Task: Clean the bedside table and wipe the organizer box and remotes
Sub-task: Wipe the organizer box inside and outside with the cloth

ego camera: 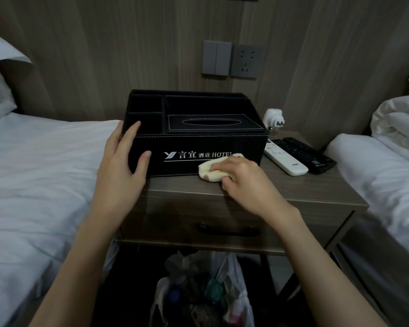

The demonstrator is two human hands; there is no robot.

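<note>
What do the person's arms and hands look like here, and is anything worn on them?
Both arms are bare as far up as the picture shows: no sleeve is in view on the left forearm or the right forearm. The left hand and the right hand wear no gloves, and I see no watch, ring or bracelet.

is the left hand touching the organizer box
Touching: head view shows the left hand bracing the organizer box corner, thumb flat on its front.

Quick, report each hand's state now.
Left hand: open, straight fingers steadying the black leather organizer box.
Right hand: gripping the cream folded cloth.
</note>
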